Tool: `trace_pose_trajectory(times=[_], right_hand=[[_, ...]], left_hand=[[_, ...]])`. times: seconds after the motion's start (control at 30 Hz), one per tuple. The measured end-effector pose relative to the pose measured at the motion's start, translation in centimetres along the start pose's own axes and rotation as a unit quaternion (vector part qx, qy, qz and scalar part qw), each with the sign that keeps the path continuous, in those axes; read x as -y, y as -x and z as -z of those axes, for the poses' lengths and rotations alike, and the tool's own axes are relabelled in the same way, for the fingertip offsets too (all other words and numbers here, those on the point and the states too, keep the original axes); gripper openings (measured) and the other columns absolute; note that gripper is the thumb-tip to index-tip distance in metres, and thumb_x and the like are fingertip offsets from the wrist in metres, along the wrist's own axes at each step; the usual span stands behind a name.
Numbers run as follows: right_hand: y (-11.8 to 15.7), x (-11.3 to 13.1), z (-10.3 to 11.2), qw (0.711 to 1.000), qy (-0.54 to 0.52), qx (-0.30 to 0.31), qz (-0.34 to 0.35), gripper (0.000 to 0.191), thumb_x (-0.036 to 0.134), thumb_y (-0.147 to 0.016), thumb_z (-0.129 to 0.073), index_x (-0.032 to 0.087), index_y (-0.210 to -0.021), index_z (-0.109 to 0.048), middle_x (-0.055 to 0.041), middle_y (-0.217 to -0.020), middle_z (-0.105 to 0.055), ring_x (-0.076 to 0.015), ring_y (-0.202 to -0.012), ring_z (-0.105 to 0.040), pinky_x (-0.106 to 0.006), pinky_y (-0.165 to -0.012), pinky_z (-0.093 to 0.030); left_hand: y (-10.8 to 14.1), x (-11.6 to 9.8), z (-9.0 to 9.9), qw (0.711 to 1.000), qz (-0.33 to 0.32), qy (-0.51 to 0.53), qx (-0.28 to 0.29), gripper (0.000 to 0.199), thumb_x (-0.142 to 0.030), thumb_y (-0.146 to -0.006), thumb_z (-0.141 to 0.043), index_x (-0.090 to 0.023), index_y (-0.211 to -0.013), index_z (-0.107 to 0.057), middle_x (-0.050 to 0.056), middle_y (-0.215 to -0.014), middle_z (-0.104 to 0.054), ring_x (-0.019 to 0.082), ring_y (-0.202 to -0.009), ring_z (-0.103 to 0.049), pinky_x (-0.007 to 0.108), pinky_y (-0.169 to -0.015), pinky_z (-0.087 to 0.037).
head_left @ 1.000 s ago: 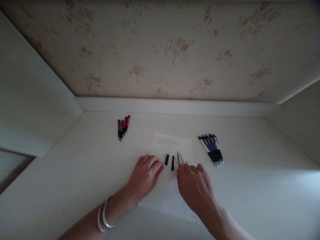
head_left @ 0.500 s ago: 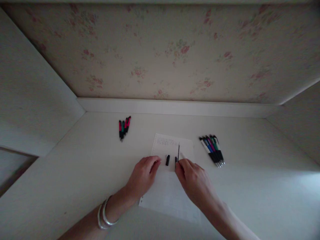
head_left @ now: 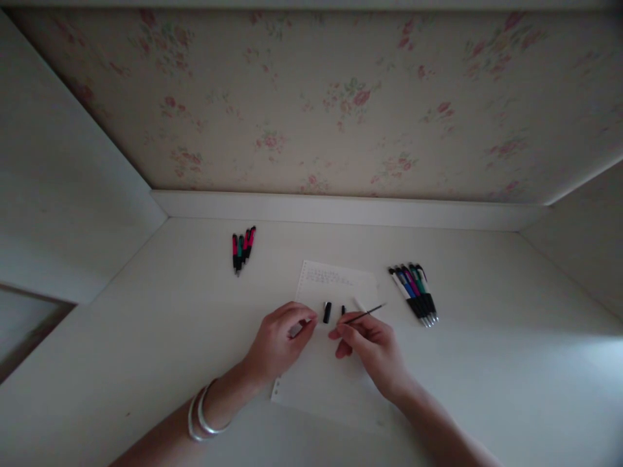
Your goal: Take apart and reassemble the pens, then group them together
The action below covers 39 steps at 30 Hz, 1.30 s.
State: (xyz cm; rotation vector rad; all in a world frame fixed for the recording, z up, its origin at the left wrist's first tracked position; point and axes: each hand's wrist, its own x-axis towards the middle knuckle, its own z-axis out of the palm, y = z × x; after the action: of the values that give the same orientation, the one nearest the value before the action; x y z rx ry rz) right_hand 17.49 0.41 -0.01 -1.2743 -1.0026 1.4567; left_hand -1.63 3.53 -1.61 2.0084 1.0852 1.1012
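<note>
My right hand pinches a thin dark pen refill, which slants up to the right above the paper. My left hand is closed with thumb and fingertips together over the sheet's left side; whatever they may hold is too small to make out. Between the hands a short black pen part lies on the ruled paper. Just beyond my right fingers are a smaller black piece and a white tube-like piece, partly hidden. Handwriting fills the top lines of the sheet.
Several pens with red or green barrels lie grouped at the back left of the white desk. To the right lies a row of several pens in mixed colours. A floral wall panel rises behind.
The refill has turned from pointing away, near upright in view, to slanting right. My right hand has rolled over so its fingers show. My left hand has shifted slightly right.
</note>
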Motion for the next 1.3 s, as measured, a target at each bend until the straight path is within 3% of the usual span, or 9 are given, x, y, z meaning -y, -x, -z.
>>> trace_pose_trajectory(times=[0.13, 0.3, 0.5, 0.87, 1.3], right_hand=[[0.4, -0.3, -0.6, 1.000, -0.028, 0.013, 0.003, 0.027, 0.044, -0.078, -0.075, 0.018, -0.087, -0.071, -0.0062, -0.078, -0.077, -0.0140, -0.056, -0.068, -0.025, -0.055, -0.051], [0.4, -0.5, -0.6, 0.999, -0.011, 0.027, 0.014, 0.028, 0.047, -0.082, -0.071, 0.019, -0.086, -0.073, -0.0036, -0.076, -0.075, -0.0116, -0.055, -0.064, -0.024, -0.055, -0.050], [0.2, -0.4, -0.5, 0.999, 0.003, 0.023, 0.033, 0.030, 0.050, -0.083, -0.069, 0.020, -0.085, -0.072, -0.0026, -0.077, -0.073, -0.0109, -0.053, -0.062, -0.024, -0.052, -0.049], [0.1, -0.6, -0.3, 0.998, 0.042, 0.003, 0.036, 0.035, 0.052, -0.083, -0.068, 0.018, -0.084, -0.073, -0.0003, -0.056, -0.065, -0.0135, -0.052, -0.059, -0.026, -0.053, -0.047], [0.2, -0.2, -0.5, 0.997, 0.061, 0.035, 0.037, 0.029, 0.048, -0.084, -0.067, 0.021, -0.086, -0.076, -0.0007, -0.061, -0.066, -0.0149, -0.056, -0.061, -0.026, -0.054, -0.050]], left_hand=[[0.2, 0.0, 0.0, 1.000, -0.019, -0.010, -0.009, 0.007, -0.013, -0.089, -0.064, -0.017, -0.091, -0.069, 0.003, -0.084, -0.071, 0.013, -0.075, -0.067, 0.022, -0.071, -0.055], [0.8, -0.1, -0.2, 1.000, -0.002, -0.011, -0.007, 0.014, -0.017, -0.090, -0.065, -0.019, -0.103, -0.070, 0.002, -0.092, -0.076, 0.012, -0.073, -0.071, 0.020, -0.069, -0.056], [0.7, -0.6, -0.2, 0.999, -0.050, -0.018, 0.014, 0.004, -0.017, -0.090, -0.065, -0.018, -0.091, -0.069, 0.002, -0.082, -0.073, 0.012, -0.073, -0.068, 0.020, -0.068, -0.054], [0.6, -0.7, -0.2, 0.998, -0.047, -0.030, 0.003, 0.003, -0.019, -0.090, -0.068, -0.018, -0.092, -0.069, 0.002, -0.080, -0.072, 0.012, -0.069, -0.067, 0.020, -0.065, -0.053], [1.1, -0.4, -0.4, 0.998, -0.045, -0.038, 0.002, 0.013, -0.030, -0.091, -0.067, -0.019, -0.099, -0.065, 0.001, -0.080, -0.073, 0.013, -0.068, -0.069, 0.021, -0.064, -0.055]])
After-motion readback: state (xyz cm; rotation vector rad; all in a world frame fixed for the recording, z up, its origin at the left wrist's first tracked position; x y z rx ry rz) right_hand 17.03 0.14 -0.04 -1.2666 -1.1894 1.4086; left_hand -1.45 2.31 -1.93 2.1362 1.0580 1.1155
